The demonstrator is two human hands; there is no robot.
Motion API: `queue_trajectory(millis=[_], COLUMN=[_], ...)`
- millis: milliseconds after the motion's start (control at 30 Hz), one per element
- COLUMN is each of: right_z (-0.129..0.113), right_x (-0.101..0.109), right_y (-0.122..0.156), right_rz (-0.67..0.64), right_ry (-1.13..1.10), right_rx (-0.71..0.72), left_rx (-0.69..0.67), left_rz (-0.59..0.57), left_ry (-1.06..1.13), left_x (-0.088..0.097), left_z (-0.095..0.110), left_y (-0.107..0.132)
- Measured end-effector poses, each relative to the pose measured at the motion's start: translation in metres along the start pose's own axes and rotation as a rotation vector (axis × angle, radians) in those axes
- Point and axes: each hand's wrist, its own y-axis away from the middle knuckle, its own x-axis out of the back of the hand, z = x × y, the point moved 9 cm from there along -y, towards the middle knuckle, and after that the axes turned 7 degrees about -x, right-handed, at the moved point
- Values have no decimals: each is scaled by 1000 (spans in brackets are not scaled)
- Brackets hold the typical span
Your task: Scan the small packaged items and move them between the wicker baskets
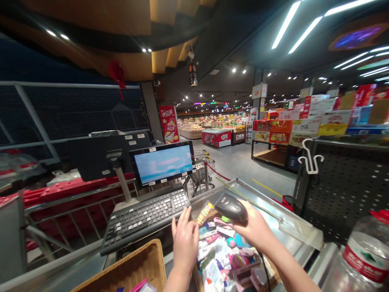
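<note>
My right hand [253, 230] is shut on a black handheld barcode scanner [231, 207], whose cable hangs down past my wrist. My left hand [186, 240] has its fingers apart and holds nothing. Its fingertips are close to the right end of a black POS keyboard [146, 219]. Below and between my hands lies a tray of many small colourful packaged goods [223, 259]. A slim striped packet [205, 213] stands at the pile's far edge, near my left hand. A woven wicker basket [130, 267] with pink items sits at the lower left.
A checkout monitor [162, 164] stands behind the keyboard, and a steel counter [270, 215] runs to the right. At the lower right is a large water bottle [364, 259]. Beyond are a black pegboard [343, 190], a shopping cart [200, 170], and supermarket displays.
</note>
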Motion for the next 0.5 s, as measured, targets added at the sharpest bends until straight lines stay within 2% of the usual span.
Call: queue_trajectory(millis=[233,500], right_z=[-29,-97], right_x=[-7,-49], right_y=[-7,-6], right_rz=[36,-34], right_ry=[-37,-45], right_rx=[54,219], left_rx=[-18,-61], left_rz=[123,326], left_ry=[-126,-231], left_x=[50,97], left_z=[-29,-66], left_y=[9,25])
